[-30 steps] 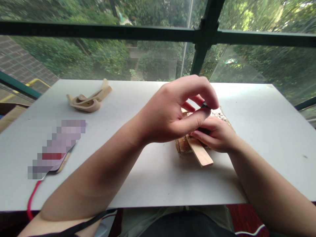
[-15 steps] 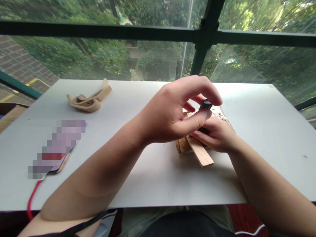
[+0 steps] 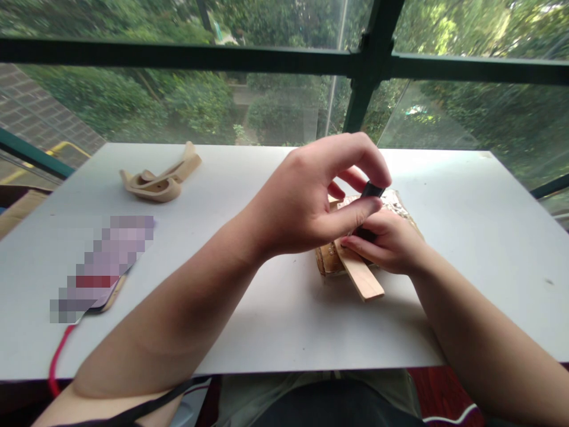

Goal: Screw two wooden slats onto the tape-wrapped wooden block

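My left hand (image 3: 320, 196) arches over the work, thumb and index finger pinching the top end of a black-handled tool (image 3: 372, 190). Below it, my right hand (image 3: 395, 240) closes round the tool's dark lower part; its tip is hidden, so I cannot tell the exact kind. Under my fingers lies a flat wooden strip (image 3: 362, 276), its near end jutting past a worn cardboard block (image 3: 328, 263). My right fingertips touch the strip. Part of another pale wooden piece (image 3: 333, 203) shows behind my left fingers.
A curved wooden piece (image 3: 155, 185) lies at the back left of the white table (image 3: 267, 314). Nearer, a phone-like item (image 3: 111, 261), blurred out in blocks, has a red cord (image 3: 58, 359) running over the front edge. Windows (image 3: 275, 107) stand behind the table.
My left index finger and the tool's top have shifted slightly, the finger moving left and the tool tilting a little to the right. My right hand stays nearly in place.
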Demonstrator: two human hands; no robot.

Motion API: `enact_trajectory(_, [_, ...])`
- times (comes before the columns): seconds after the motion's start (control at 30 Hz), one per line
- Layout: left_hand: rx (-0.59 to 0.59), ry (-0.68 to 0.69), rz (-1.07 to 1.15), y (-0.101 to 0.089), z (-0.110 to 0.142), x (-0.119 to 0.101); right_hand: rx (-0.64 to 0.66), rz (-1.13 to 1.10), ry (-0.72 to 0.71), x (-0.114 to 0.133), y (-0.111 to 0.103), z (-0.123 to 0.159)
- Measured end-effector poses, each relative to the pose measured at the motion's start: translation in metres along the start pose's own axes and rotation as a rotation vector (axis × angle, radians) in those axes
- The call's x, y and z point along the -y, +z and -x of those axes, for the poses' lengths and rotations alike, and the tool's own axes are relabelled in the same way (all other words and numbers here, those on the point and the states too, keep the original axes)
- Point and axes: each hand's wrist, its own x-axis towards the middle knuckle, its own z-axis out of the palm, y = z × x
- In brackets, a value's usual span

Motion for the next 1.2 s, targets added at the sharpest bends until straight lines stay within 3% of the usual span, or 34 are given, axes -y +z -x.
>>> enact_trajectory(0.4, [-0.005,-0.003,0.088,-0.0006,0.0018,-0.0061,0.011,-0.054,-0.043,0.0009,-0.0016,-0.0004])
enact_trajectory(0.8, [-0.077,-0.016,-0.006,0.0000,0.0013,-0.0062,0.026,-0.047,-0.002,-0.0002,-0.0023,0.0018])
enact_trajectory(0.97, [-0.088,-0.023,-0.027,0.0002,0.0013,-0.0067,0.048,-0.145,-0.070,-0.0007,-0.0044,0.0015])
enact_trajectory(1.2, [-0.074,0.115,-0.040,-0.0024,-0.0018,-0.0021,0.045,-0.121,-0.089,-0.0002,-0.0042,0.0010])
